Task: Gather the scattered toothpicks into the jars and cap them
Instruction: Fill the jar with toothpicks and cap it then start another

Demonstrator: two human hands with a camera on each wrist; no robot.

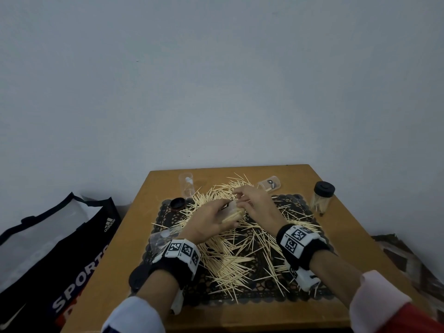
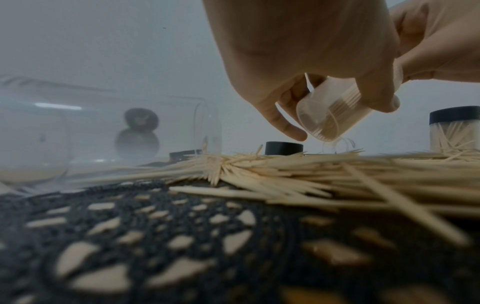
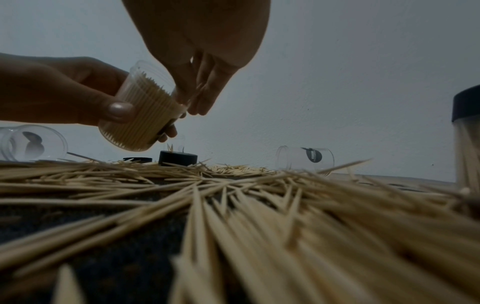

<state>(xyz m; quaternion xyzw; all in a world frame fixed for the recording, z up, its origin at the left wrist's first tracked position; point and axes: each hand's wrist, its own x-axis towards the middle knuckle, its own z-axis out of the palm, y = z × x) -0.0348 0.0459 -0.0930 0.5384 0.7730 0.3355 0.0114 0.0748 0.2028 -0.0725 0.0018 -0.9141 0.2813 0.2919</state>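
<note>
The left hand [image 1: 208, 222] grips a clear jar [image 3: 141, 115], tilted, above the middle of the surface [image 1: 336, 306]. The thumb and fingers [image 3: 118, 110] are curled round the jar wall. The jar is packed with toothpicks lying parallel along its length.

The right hand [image 1: 257, 203] is at the mouth of the jar, with its fingers [image 3: 207, 96] pointing down, close together and touching the jar rim. Whether they pinch any toothpicks cannot be told.

Loose toothpicks [image 1: 230, 258] lie scattered in a thick layer over a dark lace mat [image 1: 264, 294] directly below both hands.

A capped jar [image 1: 322, 198], partly filled, stands upright at the right of the surface. An empty jar [image 1: 186, 187] stands far left; another empty jar [image 1: 270, 183] lies on its side beyond the hands. A third empty jar [image 1: 161, 239] lies on its side near the left wrist. A black cap [image 1: 177, 203] rests on the far left corner of the mat.
</note>
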